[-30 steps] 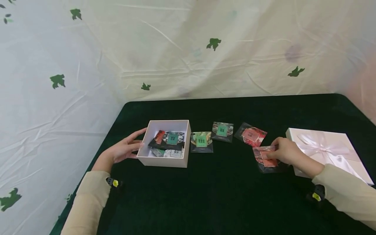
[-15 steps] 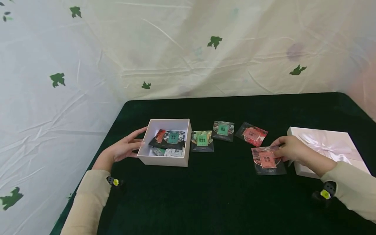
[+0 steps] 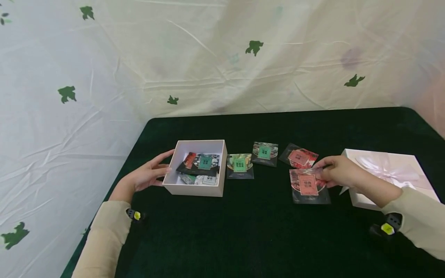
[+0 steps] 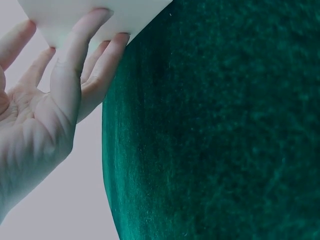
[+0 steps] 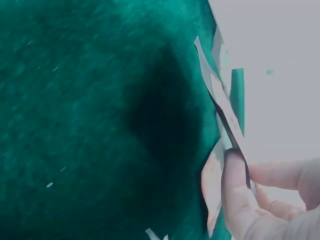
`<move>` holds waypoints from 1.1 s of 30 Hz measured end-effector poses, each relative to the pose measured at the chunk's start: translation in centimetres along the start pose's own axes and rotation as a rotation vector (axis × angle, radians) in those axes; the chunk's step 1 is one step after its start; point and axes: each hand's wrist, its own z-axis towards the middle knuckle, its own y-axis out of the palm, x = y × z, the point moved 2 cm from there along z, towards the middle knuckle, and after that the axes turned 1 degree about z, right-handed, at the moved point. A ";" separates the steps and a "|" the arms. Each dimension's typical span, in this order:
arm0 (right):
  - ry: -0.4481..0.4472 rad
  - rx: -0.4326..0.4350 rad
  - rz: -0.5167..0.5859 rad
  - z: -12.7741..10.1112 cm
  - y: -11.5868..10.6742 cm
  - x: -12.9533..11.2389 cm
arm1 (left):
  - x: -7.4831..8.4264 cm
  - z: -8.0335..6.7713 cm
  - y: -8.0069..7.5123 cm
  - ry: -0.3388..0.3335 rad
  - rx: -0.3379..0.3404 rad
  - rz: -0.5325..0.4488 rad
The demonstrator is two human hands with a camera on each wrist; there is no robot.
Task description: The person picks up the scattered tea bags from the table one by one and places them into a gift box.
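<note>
My right hand [image 3: 342,173] pinches a flat dark packet with a red label [image 3: 308,186] by its upper right corner. In the right wrist view this packet [image 5: 226,112] shows edge-on between thumb and fingers, raised over the cloth with a dark shadow below. My left hand [image 3: 147,175] rests its outstretched fingers on the left side of a white open box [image 3: 192,190]. Inside the box lie several packets, with a black teal-labelled packet [image 3: 205,163] on top. From below, the left wrist view shows the fingertips against the box [image 4: 55,15].
Right of the box lie two green-labelled packets [image 3: 240,166] [image 3: 265,152]. Another red-labelled packet [image 3: 299,156] lies just behind the held one. The box lid [image 3: 410,173] with a pink ribbon bow is at the right, beside my right forearm. Dark green cloth [image 3: 243,231] covers the table.
My right hand has lifted the red-labelled packet and carried it slightly left, its grip now at the corner, uncovering the label. My left hand and the box have stayed put.
</note>
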 end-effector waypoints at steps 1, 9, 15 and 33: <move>-0.006 -0.003 0.017 0.0 0.0 -0.2 | 0.0 0.0 0.0 0.001 0.000 0.000; -0.053 0.018 0.080 0.1 0.5 -2.2 | 0.0 -0.2 0.1 0.003 -0.009 -0.006; -0.067 0.041 0.095 -0.1 0.9 -4.1 | 0.0 -0.4 0.0 0.007 -0.011 -0.003; -0.150 0.065 0.139 0.9 2.1 -10.5 | -0.4 0.1 0.0 0.010 -0.033 -0.036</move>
